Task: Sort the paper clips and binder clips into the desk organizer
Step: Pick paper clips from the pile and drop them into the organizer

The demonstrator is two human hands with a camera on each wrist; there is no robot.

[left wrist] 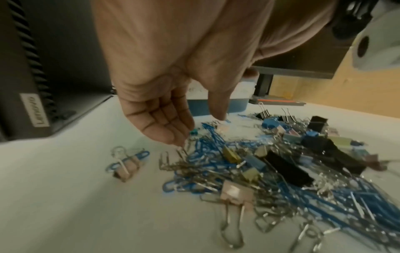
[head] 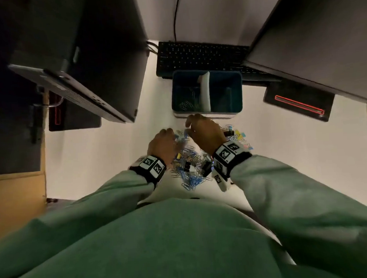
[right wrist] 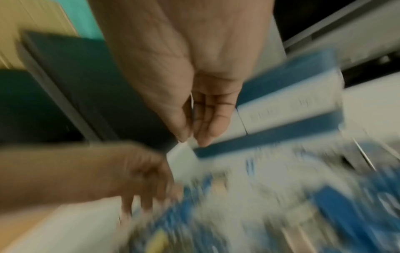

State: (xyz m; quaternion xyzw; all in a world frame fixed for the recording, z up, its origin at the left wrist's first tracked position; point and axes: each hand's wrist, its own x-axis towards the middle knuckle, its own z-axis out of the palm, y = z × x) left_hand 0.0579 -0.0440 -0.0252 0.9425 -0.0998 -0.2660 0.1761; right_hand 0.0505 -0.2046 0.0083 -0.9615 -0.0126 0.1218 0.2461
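Observation:
A mixed pile of blue and silver paper clips and binder clips (head: 190,159) lies on the white desk in front of me. The blue desk organizer (head: 223,71) stands just beyond it, with a white divider and paper clips in its left compartment. My left hand (left wrist: 201,130) reaches down with straight fingers, and its fingertips (left wrist: 179,142) touch clips at the pile's (left wrist: 238,162) left edge. My right hand (head: 190,123) hovers by the organizer's front wall. The right wrist view is blurred; the thumb lies close against the fingers of that hand (right wrist: 192,140), and I cannot make out anything held.
A black keyboard (head: 199,55) sits behind the organizer. A dark Lenovo computer (head: 78,59) overhangs the left, and a monitor (head: 311,36) the right, its base (head: 300,105) marked with a red line. One pink binder clip (left wrist: 127,164) lies apart, left of the pile.

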